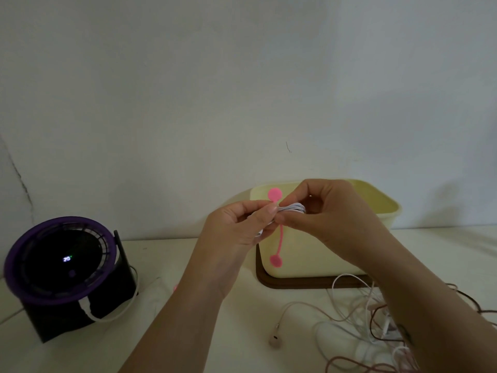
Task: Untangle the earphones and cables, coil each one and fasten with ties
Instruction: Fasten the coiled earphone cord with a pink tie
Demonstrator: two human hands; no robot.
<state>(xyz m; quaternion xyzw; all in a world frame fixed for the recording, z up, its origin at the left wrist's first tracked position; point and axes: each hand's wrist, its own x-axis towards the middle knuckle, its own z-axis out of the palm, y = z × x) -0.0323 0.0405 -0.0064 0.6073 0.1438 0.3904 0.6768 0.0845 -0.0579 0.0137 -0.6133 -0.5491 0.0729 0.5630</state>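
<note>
Two bare hands meet above a pale tabletop (188, 254), in front of a white wall. The left hand (242, 224) pinches one end of a small coil of smooth white cable (291, 208) between thumb and fingers. The right hand (330, 211) curls its fingers round the other end. A soft pink tie (280, 239), a thin strap with a round disc at each end, runs upright across the coil between the hands.

Just behind stands a cream plastic box (376, 200) with rounded corners, resting on a dark brown tray (282, 284). To the right lies a loose tangle of white and pinkish cables (357, 313), with one glossy earbud (274, 340) at its near left edge. At far left sits a black fan (61, 259) with a purple ring; its small lit digits are too blurred to read.
</note>
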